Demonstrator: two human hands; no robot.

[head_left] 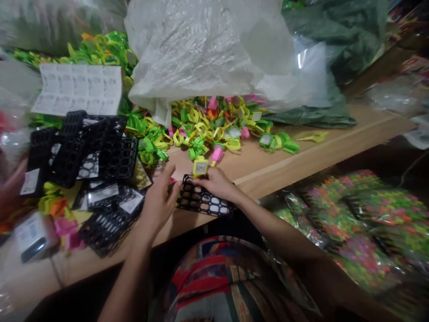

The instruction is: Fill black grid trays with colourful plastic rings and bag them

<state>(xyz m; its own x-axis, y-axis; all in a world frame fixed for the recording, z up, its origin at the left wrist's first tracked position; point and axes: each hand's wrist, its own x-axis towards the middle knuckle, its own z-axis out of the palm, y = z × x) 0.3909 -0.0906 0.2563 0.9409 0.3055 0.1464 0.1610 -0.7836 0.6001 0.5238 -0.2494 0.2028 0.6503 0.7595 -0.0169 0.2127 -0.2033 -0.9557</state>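
Head view: my right hand [216, 183] grips a black rack [201, 200] on the wooden table [268, 167], seemingly to steady it, just below a yellow charm [200, 167], while my left hand [161, 201], narrowly curled, sits at the rack's left end, holding what I can't tell.

Looks like a small-goods packing room or stockroom: wooden bench [288, 163] heaped with loose plastic novelties [211, 125] at 12 o'clock, big plastic sacks [208, 49] behind, black plastic racks [83, 152] at 9 o'clock, bright packed bags [355, 223] at 4 o'clock.
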